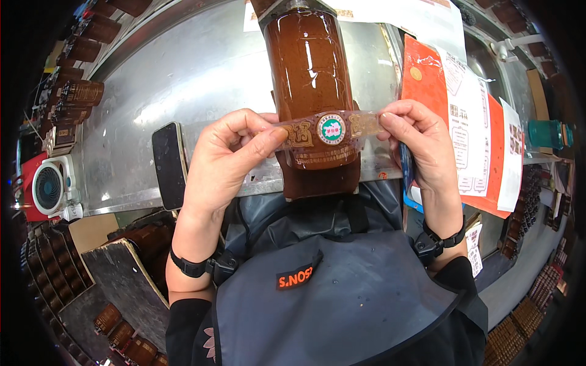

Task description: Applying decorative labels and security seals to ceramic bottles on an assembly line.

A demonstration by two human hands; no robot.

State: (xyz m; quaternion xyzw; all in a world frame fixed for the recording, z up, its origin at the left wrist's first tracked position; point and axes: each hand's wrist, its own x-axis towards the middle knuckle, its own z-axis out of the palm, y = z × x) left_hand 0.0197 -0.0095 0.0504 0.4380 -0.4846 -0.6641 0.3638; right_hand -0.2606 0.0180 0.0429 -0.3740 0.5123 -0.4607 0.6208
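A brown glazed ceramic bottle (pixel 310 67) lies on its side on a dark brown cradle (pixel 317 185), its base end toward me. Across the near end of the bottle stretches a thin see-through decal strip (pixel 331 129) with gold ornaments and a round green and white emblem. My left hand (pixel 223 152) pinches the strip's left end between thumb and forefinger. At the other end my right hand (pixel 424 143) pinches it in the same way. The strip's middle lies over or just above the glaze; I cannot tell how much of it touches.
A phone (pixel 170 165) lies left of my left hand. Orange and white printed sheets (pixel 464 122) cover the metal table's (pixel 140 122) right side. A small fan (pixel 49 187) stands far left. Brown jars (pixel 82 93) line the left; a teal container (pixel 545 134) is far right.
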